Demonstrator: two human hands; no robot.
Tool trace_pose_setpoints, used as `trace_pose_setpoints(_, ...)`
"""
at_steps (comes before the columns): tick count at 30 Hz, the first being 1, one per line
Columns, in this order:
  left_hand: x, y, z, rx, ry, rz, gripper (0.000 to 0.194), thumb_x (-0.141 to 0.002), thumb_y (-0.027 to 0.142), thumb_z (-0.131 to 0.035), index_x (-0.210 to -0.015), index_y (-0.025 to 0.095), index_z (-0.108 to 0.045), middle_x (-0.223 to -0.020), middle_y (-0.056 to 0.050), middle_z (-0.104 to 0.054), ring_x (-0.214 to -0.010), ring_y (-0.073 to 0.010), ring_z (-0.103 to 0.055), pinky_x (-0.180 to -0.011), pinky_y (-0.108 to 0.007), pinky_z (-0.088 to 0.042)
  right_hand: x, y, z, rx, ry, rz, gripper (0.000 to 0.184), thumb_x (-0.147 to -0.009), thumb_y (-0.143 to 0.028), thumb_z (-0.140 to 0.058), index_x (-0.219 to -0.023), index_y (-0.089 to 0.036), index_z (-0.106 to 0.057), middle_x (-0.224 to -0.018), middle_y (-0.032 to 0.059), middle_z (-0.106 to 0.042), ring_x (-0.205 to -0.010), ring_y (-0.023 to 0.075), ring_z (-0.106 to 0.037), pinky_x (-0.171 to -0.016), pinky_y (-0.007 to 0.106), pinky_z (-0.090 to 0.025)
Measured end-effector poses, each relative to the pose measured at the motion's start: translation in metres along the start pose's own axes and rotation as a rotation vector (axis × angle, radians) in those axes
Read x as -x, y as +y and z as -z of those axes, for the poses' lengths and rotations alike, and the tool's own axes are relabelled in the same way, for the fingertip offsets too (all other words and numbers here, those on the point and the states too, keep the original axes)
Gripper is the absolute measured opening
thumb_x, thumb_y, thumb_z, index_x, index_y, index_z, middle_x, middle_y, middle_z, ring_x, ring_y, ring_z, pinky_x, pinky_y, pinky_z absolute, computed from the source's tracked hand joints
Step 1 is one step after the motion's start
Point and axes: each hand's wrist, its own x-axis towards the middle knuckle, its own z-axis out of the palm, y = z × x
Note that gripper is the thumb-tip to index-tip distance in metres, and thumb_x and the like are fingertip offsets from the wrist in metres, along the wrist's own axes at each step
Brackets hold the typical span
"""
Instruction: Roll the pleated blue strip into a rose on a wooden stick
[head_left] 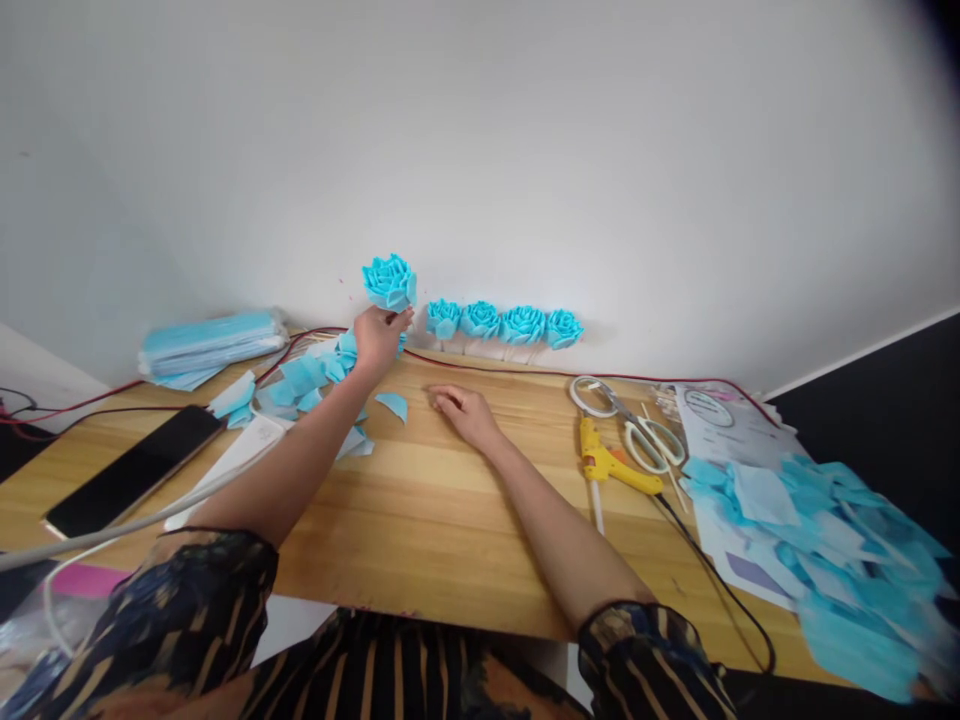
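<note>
My left hand point(380, 337) pinches a light blue handmade flower point(390, 281) from below, holding it upright near the wall at the back of the table. Its stem is hidden by my fingers. To its right, a row of several similar blue flowers point(481, 319) leans against the wall. My right hand point(463, 413) rests on the wooden tabletop with its fingers loosely curled and nothing visible in them. Between my hands lies a single cut blue petal point(392, 405). More blue cut pieces point(304, 377) are heaped beneath and beside my left forearm.
A stack of blue face masks point(214, 343) and a black phone point(135, 470) lie left, beside a white power strip point(225, 470). At right are a yellow glue gun point(611, 465), scissors point(651, 445), a tape roll point(592, 396), paper point(724, 420) and blue scraps point(840, 560).
</note>
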Motion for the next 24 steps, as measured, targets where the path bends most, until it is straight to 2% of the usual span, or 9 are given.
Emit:
trace_pose_setpoints(9,-0.006,-0.012,-0.012,-0.2,-0.081,0.0,0.025,-0.087,0.032,-0.066,-0.073,0.014,-0.078,-0.081,-0.016,-0.08,-0.09,-0.0319,-0.079,-0.077,-0.034,-0.056,0.0,0.003,0.0,-0.007,-0.001,0.005,0.031,-0.099,-0.027,-0.057,-0.12,-0.02,-0.079,-0.099,0.0071,-0.083,-0.087,0.0181,-0.074,-0.084,0.029,-0.053)
trace_pose_setpoints(15,-0.005,-0.006,-0.017,-0.292,-0.098,-0.025,0.02,-0.082,0.024,-0.07,-0.063,0.018,-0.071,-0.087,-0.021,-0.08,-0.102,-0.0374,-0.076,-0.088,-0.038,-0.052,0.0,0.003,-0.001,-0.016,0.007,0.01,0.03,-0.098,-0.027,-0.058,-0.117,-0.02,-0.08,-0.096,0.006,-0.082,-0.087,0.0184,-0.073,-0.084,0.029,-0.053)
trace_pose_setpoints(21,0.004,-0.004,-0.015,-0.242,-0.081,-0.017,0.024,-0.082,0.026,-0.068,-0.059,0.02,-0.066,-0.076,-0.017,-0.077,-0.101,-0.0368,-0.076,-0.085,-0.036,-0.053,0.001,0.002,0.0,-0.024,0.009,0.01,0.032,-0.098,-0.026,-0.056,-0.118,-0.019,-0.08,-0.096,0.0069,-0.082,-0.086,0.0184,-0.073,-0.083,0.029,-0.053)
trace_pose_setpoints(24,0.011,0.003,-0.011,-0.141,-0.064,-0.044,0.022,-0.089,0.031,-0.061,-0.075,0.018,-0.072,-0.083,-0.014,-0.078,-0.095,-0.0311,-0.076,-0.079,-0.032,-0.055,0.001,0.002,0.001,-0.035,0.001,0.009,0.032,-0.098,-0.027,-0.056,-0.118,-0.018,-0.08,-0.096,0.0071,-0.082,-0.086,0.0186,-0.073,-0.084,0.03,-0.054)
